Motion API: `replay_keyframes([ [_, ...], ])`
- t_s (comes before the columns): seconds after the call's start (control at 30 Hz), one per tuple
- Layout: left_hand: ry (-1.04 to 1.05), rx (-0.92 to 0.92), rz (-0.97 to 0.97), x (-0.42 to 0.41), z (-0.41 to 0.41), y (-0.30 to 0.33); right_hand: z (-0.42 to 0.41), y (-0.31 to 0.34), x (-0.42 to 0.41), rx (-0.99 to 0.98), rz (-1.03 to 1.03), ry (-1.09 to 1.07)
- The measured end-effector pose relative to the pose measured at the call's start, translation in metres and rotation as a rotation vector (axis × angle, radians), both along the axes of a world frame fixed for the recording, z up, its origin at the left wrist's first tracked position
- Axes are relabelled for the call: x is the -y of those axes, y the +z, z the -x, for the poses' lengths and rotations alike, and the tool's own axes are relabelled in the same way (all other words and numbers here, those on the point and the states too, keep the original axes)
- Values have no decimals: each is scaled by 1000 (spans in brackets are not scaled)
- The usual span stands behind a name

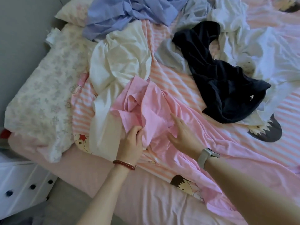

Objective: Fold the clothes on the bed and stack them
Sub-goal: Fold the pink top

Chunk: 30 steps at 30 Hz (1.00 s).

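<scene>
A crumpled pink garment (162, 111) lies across the near middle of the bed (186, 82), trailing toward the lower right. My left hand (132, 140) pinches a fold of its left edge. My right hand (181, 132), fingers spread, rests flat on the pink cloth. A cream garment (116, 65) lies bunched to the left of the pink one. A dark navy garment (219, 82) sprawls at centre right. A lavender-blue garment (129, 12) is heaped at the top, and white clothes (259, 46) lie at the upper right.
A floral pillow (43, 95) lies along the bed's left side, with another pillow (73, 12) at the top left. A white drawer unit with dark knobs (21, 181) stands on the floor at the lower left. A grey garment (170, 54) peeks from under the navy one.
</scene>
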<state>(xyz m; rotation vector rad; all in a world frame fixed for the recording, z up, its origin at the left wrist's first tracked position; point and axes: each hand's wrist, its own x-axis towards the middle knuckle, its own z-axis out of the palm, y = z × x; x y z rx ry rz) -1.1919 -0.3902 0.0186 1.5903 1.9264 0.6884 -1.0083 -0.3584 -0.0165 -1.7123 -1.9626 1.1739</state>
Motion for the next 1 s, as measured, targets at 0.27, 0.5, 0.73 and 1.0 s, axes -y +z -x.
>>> replay_keyframes([
  [0.27, 210, -89, 336, 101, 36, -16, -3, -22, 104, 136, 207, 317],
  [0.5, -229, -219, 26, 89, -11, -27, -36, -18, 138, 146, -129, -238],
  [0.73, -762, -506, 43, 23, -129, -47, -115, -30, 147, 422, -97, -475],
  [1.0, -912, -535, -149, -37, -170, -68, -191, -32, 95, 756, -174, -446],
])
